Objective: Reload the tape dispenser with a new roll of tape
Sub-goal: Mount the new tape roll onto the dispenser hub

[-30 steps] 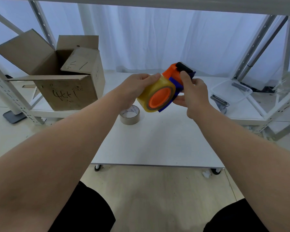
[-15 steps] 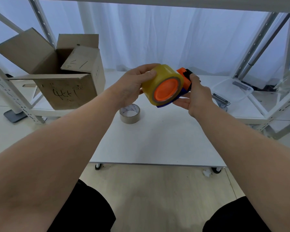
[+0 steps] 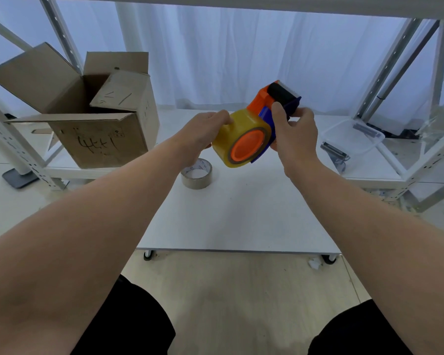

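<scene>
White table [image 3: 236, 221] kept bare below, presumably as working surface. Open cardboard box [image 3: 92, 124] left on shelf, well apart. Dispenser [image 3: 274, 103] raised above table, blade end up and away, likely to expose tape path. Right hand [image 3: 296, 134] wrapped round blue frame, steadying. New yellow roll [image 3: 237, 138] seated on orange hub. Left hand [image 3: 205, 131] closed on roll's far edge, probably seeking free end. Spent core [image 3: 197, 173] lying on table beneath, discarded.

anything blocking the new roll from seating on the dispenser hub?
Nothing visible. The yellow tape roll already sits around the orange hub of the dispenser; left hand holds the roll, right hand the frame.
</scene>
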